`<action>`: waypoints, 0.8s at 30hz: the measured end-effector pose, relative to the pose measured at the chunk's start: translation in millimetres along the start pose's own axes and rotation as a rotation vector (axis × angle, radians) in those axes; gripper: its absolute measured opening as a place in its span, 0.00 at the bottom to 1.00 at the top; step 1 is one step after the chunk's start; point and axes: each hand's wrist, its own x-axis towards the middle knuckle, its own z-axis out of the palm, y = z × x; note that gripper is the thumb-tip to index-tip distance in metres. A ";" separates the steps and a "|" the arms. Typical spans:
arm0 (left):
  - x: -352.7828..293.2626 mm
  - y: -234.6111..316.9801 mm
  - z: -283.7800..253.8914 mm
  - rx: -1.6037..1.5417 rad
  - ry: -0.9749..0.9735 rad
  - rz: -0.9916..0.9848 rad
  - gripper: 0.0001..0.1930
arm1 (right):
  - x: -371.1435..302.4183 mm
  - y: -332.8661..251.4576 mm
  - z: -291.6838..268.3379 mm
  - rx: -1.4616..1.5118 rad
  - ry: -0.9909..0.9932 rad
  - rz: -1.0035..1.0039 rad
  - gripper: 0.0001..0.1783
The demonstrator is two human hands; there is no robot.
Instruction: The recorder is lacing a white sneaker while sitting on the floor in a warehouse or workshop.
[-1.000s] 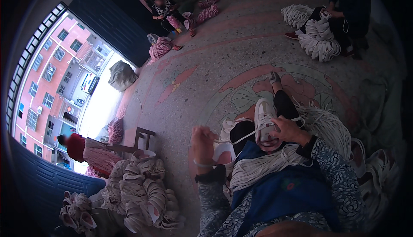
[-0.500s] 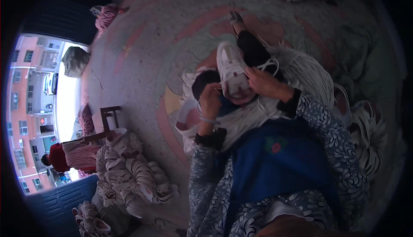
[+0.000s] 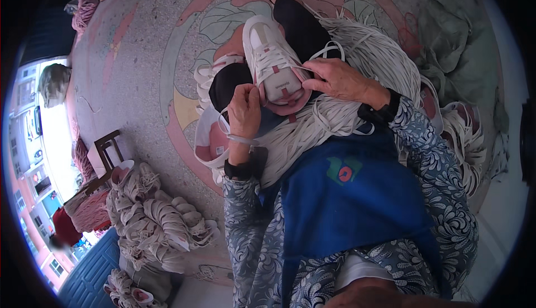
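A white and pale pink sneaker [image 3: 272, 45] lies across my lap, toe pointing away and its padded opening toward me. White laces run through its upper eyelets. My left hand [image 3: 244, 113] is closed in a pinch at the left edge of the opening, with a white shoelace looping out beside the wrist. At the right edge, my right hand [image 3: 338, 79] pinches the other lace end; a loop of it stands up above the fingers. A thick bundle of long white laces [image 3: 371, 48] drapes over my lap, passing under the shoe and beside my right forearm.
Another pink-lined shoe [image 3: 207, 135] sits beside my left wrist. Bundled shoe uppers [image 3: 162, 213] are heaped at lower left near a wooden chair [image 3: 109, 146]. More uppers [image 3: 463, 140] lie at the right, by a grey-green cloth [image 3: 444, 37]. A blue apron [image 3: 352, 202] covers my front.
The view has shifted and the shoe appears larger and further up-left. My left hand has come down close against the shoe's edge; my right stays at the eyelets on its side.
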 end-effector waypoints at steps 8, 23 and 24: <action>3.6 5.2 -10.8 0.079 -0.110 -0.020 0.04 | 4.8 12.2 -13.5 -0.134 0.047 -0.174 0.10; 8.6 -9.5 -23.1 0.017 0.058 0.132 0.05 | 1.5 38.9 -26.8 -0.383 0.181 -0.078 0.10; 8.7 -6.8 -19.3 0.015 0.062 0.130 0.05 | 2.6 37.0 -28.2 -0.395 0.298 -0.056 0.09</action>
